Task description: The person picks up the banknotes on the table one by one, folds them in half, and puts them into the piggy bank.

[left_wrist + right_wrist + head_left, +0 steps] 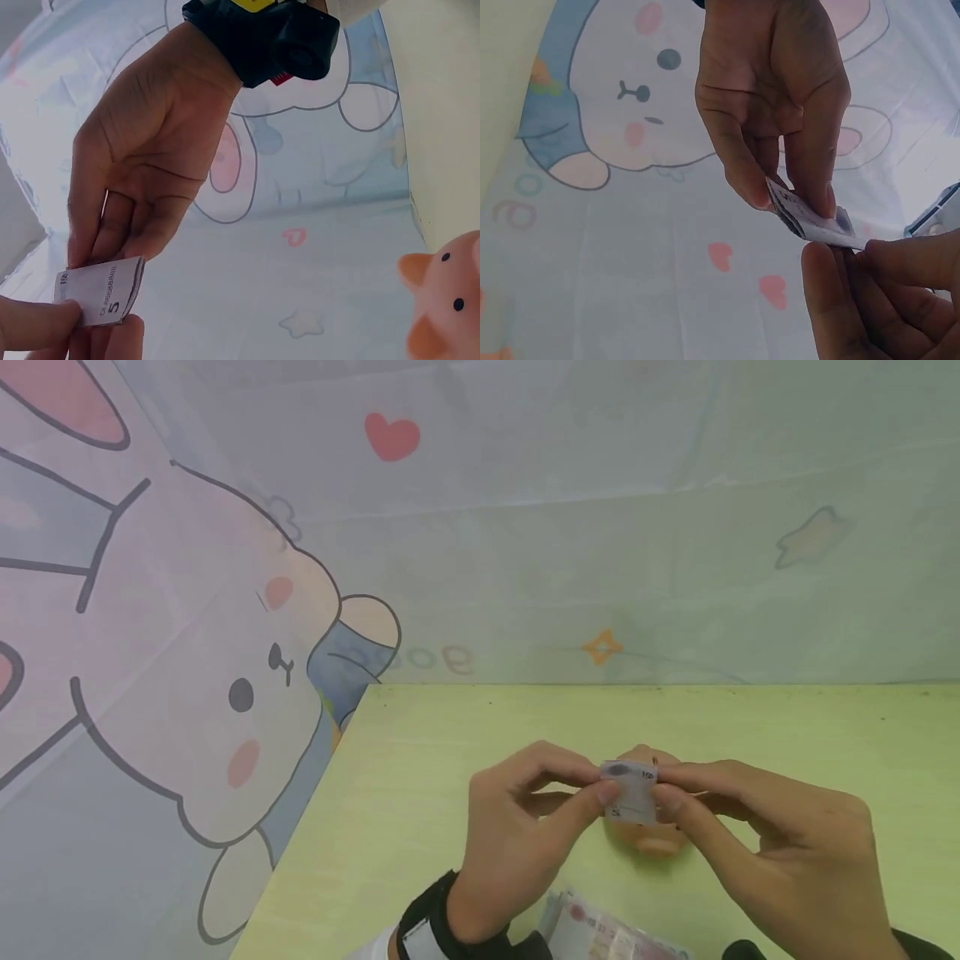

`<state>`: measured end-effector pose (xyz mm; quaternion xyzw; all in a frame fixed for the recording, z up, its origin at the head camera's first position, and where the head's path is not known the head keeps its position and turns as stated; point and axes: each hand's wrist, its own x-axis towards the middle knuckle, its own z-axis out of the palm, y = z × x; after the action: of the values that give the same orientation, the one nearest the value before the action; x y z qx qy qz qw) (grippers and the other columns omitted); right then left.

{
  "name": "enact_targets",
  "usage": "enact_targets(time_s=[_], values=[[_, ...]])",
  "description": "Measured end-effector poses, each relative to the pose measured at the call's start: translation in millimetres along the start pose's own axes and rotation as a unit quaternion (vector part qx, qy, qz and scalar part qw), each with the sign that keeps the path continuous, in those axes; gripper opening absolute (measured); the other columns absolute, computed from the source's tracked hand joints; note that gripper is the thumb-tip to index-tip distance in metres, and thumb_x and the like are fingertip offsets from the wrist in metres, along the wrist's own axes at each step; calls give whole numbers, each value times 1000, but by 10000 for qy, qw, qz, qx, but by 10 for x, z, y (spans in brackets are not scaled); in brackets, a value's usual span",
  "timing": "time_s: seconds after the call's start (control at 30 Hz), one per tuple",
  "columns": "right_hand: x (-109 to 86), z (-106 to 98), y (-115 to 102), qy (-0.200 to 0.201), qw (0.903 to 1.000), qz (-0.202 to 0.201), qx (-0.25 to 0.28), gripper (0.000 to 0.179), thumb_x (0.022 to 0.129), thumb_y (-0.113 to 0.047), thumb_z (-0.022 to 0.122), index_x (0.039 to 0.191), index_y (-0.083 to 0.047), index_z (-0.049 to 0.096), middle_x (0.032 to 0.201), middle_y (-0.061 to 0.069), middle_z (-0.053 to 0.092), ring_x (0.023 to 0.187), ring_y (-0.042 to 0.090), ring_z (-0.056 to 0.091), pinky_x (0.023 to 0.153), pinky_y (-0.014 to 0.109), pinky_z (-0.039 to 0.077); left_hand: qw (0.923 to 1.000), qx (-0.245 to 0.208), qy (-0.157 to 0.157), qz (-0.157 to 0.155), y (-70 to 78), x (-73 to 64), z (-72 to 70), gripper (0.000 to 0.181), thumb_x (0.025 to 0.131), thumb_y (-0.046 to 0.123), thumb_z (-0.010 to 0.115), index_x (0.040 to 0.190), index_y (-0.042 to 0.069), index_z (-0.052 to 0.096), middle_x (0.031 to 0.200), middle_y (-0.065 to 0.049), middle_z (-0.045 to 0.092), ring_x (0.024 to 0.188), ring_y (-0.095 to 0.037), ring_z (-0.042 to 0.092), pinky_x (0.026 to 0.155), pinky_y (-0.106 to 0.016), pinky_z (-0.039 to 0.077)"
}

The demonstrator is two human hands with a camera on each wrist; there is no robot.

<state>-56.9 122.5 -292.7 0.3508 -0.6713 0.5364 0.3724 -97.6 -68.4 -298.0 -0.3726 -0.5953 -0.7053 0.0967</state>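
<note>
Holding a small folded banknote [632, 806] between the two hands, over the yellow-green counter [420, 810]. Pinching narrowly at one side with the left grip [517, 835], with thumb laid on the near face and forefinger set at the upper corner. Pinching just as narrowly at the opposite side with the right grip [810, 847], with thumb and forefinger close together at the edge and other fingers bent in behind. Folded into more than one layer, to judge from the edges in both wrist views, and printed with a dark 5 and a row of small characters. Backed in the head view by an orange-pink pig-shaped figure [658, 845], resting on the counter and partly covered by banknote and fingers. Cannot tell whether hollow, nor whether holding anything inside. Showing also, at the bottom of the head view between the wrists, a bundle of banknotes [600, 935], pale and pink, lying on the counter and cut off by the frame. Strapped round the left wrist with a black band [431, 906]. Bounded behind by a pale cloth [562, 552] printed with a rabbit-like character and a red heart.
</note>
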Motion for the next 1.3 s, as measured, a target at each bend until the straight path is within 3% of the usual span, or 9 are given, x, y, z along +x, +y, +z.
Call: enact_targets(time_s=[0.13, 0.23, 0.4, 0.57, 0.77, 0.9, 1.03, 1.13, 1.3], values=[[21, 23, 31, -117, 9964, -201, 821, 21, 79, 18, 70, 99, 20, 66, 99, 23, 72, 94, 22, 71, 84, 24, 56, 9997, 26, 201, 169, -7, 3, 8, 9, 88, 2, 70, 93, -5, 67, 88, -19, 63, 86, -21, 69, 70, -38, 61], [23, 28, 6, -167, 9988, -99, 459, 23, 76, 16, 74, 99, 16, 68, 96, 19, 73, 92, 19, 71, 79, 22, 57, 9993, 31, 110, 347, -11, -4, 14, 9, 86, 0, 71, 92, -7, 69, 84, -19, 64, 83, -21, 69, 69, -38, 61], [51, 23, -73, -327, 9989, 147, -302, 35, 71, 12, 79, 104, 8, 70, 93, 12, 72, 78, 12, 68, 70, 19, 56, 9982, -12, -300, 516, -21, -14, -6, 11, 85, -4, 71, 93, -12, 71, 82, -20, 67, 78, -21, 68, 69, -38, 61], [56, 10, -50, -401, 9989, 73, 237, 31, 71, 15, 77, 100, 8, 70, 90, 12, 71, 76, 12, 66, 68, 18, 56, 9950, -205, -839, 501, -26, 9, -57, 15, 86, -7, 69, 98, -16, 68, 87, -24, 67, 81, -27, 68, 71, -40, 61], [39, -23, -55, -203, 9969, 716, 247, 30, 72, 22, 72, 99, 8, 69, 89, 15, 71, 82, 16, 69, 74, 23, 57, 9913, -298, -1262, 225, 28, 10, -39, 22, 90, -6, 65, 111, -11, 66, 100, -22, 66, 96, -20, 67, 80, -38, 59], [39, -20, -58, -195, 9956, 822, 401, 30, 72, 25, 70, 98, 9, 69, 88, 15, 71, 83, 17, 69, 77, 23, 57, 9927, -59, -1131, 408, 5, 15, 5, 22, 87, -7, 67, 109, -9, 67, 98, -20, 66, 94, -21, 67, 80, -36, 59], [44, -41, -68, -466, 9929, 858, -686, 36, 69, 20, 76, 97, -2, 72, 87, 5, 73, 81, 10, 69, 74, 18, 56, 9944, 112, -947, 458, -33, 21, 17, 19, 85, -9, 69, 104, -10, 69, 95, -20, 67, 90, -22, 67, 76, -35, 60], [44, -61, -62, -546, 9876, 850, -1204, 38, 68, 18, 77, 96, -8, 72, 87, 0, 73, 82, 6, 69, 73, 16, 56, 9949, 104, -943, 335, -50, 20, 20, 19, 86, -7, 69, 104, -9, 69, 96, -20, 68, 92, -20, 68, 75, -35, 60], [49, -62, -59, -431, 9897, 831, -1082, 35, 69, 20, 76, 96, -3, 70, 87, 4, 73, 81, 7, 70, 75, 17, 56, 9957, -117, -915, -66, -80, 24, 18, 18, 88, -1, 69, 104, -8, 70, 98, -21, 69, 94, -16, 68, 73, -36, 60]])
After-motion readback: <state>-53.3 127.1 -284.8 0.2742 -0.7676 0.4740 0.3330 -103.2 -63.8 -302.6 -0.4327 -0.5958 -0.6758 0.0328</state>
